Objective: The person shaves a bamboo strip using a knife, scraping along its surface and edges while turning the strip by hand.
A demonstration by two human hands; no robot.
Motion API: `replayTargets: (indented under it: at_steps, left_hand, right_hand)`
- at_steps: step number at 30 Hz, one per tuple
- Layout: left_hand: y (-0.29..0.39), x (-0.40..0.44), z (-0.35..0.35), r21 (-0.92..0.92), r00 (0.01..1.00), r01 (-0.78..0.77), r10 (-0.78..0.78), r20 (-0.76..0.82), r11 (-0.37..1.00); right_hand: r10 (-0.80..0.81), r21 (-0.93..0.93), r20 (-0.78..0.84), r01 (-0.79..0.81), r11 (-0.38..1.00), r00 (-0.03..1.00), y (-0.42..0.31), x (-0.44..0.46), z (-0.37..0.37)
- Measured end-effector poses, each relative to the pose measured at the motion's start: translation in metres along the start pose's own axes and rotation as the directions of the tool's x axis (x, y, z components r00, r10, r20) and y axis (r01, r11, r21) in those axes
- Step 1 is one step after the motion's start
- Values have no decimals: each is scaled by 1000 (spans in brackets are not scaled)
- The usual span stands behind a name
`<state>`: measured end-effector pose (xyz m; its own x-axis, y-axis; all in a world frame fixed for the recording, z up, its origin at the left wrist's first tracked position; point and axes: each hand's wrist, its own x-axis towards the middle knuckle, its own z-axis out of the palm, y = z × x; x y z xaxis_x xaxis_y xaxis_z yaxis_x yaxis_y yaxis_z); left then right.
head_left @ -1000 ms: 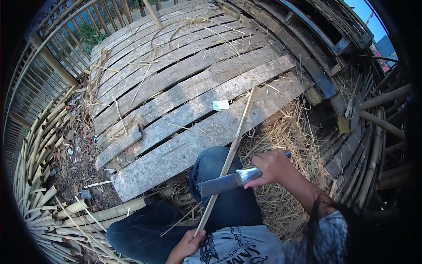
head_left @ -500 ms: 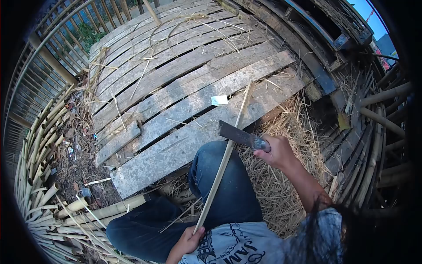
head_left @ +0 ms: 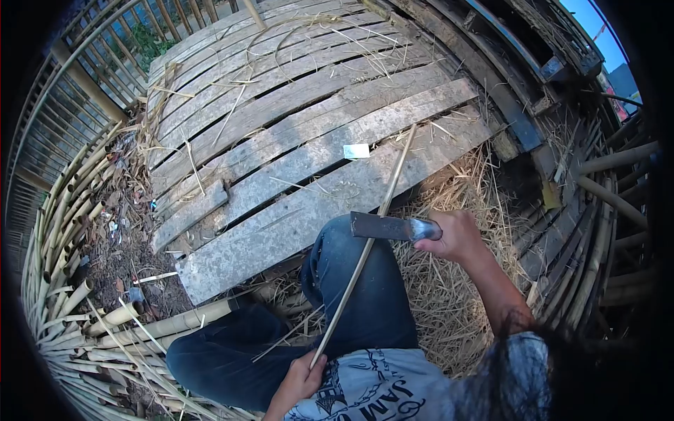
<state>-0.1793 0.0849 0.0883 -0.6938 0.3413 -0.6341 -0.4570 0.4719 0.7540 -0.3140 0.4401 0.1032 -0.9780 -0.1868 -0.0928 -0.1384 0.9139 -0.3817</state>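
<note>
My left hand (head_left: 303,377), low in front of the shirt, is closed round the lower end of a long thin bamboo strip (head_left: 352,279). The strip slants up over my raised knee, and its far end lies over the wooden platform (head_left: 281,228). My right hand (head_left: 451,237) grips the metal-collared handle of a broad knife (head_left: 382,227). Its dark blade crosses over the strip just above the knee, pointing left. Whether blade and strip touch I cannot tell.
A small white card (head_left: 356,151) lies on the platform's slats among loose strips. Shavings (head_left: 449,302) cover the ground at the right. Cut bamboo poles (head_left: 165,327) are piled at the left, below a bamboo fence (head_left: 88,84). Stacked timber (head_left: 484,77) stands at the upper right.
The knife first went up along the strip, and its blade now lies more level, slightly lower than half a second ago. The strip looks narrower, as if turned on edge. My left hand stays on its end.
</note>
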Motion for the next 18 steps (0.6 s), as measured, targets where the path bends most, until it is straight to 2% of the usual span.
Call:
replayTargets:
  at_steps: [2,3,4,6,7,8,9,10,11,12,14,15,16,18]
  left_hand:
    - [7,-2,-1,67,993,-73,79,-92,995]
    - [8,-2,-2,92,987,-95,106,-122,991]
    - [6,-2,-3,55,994,-45,51,-100,997]
    - [-9,-9,-2,20,998,36,-35,-59,999]
    - [-19,-4,1,34,998,7,-6,-56,999]
    - [-24,1,2,42,998,-28,31,-60,999]
    - [-24,3,2,27,997,-32,34,-73,999]
    - [-25,3,2,16,998,-39,40,-53,999]
    - [-24,3,1,14,998,-49,49,-25,999]
    - [-21,4,0,10,999,-47,47,-25,999]
    - [-16,2,0,35,1000,-15,15,-12,999]
    - [-20,0,1,31,1000,-4,5,-12,1000]
    - [-26,-1,0,-25,1000,-7,7,30,1000]
    - [-40,7,-4,-83,998,-20,25,54,996]
  right_hand:
    - [88,121,2,-87,989,996,-19,-6,11]
    - [52,49,38,-54,997,998,-28,-12,15]
    - [50,47,39,-52,998,998,-24,-7,11]
    - [225,117,-85,-215,970,971,-15,1,6]
    - [391,259,-94,-356,898,916,-22,7,-1]
    - [380,254,-98,-346,903,920,-30,5,-5]
    - [187,94,11,-187,978,982,-40,-3,-5]
    - [3,-43,155,4,999,988,-48,-12,-1]
    - [-107,-72,201,124,990,974,-55,-17,4]
    - [-108,-74,206,125,989,973,-50,-14,6]
    - [64,65,-41,-61,996,997,-28,-5,10]
    - [314,271,-54,-289,918,948,-21,1,9]
    - [314,274,-47,-290,917,948,-23,-2,9]
    - [172,116,-19,-168,979,985,-29,-6,7]
